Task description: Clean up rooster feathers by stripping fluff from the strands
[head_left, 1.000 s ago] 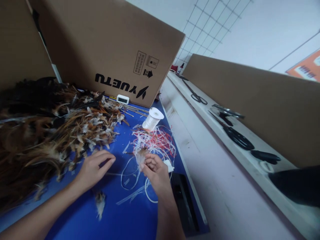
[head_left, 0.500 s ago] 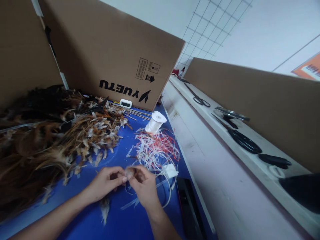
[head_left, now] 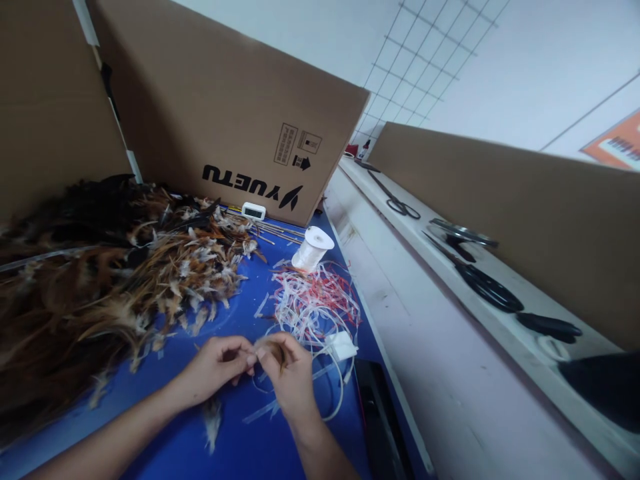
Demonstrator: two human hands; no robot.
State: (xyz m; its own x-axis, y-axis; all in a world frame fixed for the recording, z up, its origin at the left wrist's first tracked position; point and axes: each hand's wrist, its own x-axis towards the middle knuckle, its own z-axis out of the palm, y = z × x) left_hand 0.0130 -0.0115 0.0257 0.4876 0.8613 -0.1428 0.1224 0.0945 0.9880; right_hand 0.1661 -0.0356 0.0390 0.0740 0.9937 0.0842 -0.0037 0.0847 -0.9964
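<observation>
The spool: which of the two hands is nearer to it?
Right. The right hand is below the spool in view, with tangled strips between; the left hand is lower left, farther away.

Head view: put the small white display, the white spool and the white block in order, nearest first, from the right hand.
From the right hand:
1. White block: just to its right.
2. White spool: at the far end of the tangled strands.
3. Small white display: farthest off, left of the spool, by the cardboard.
</observation>
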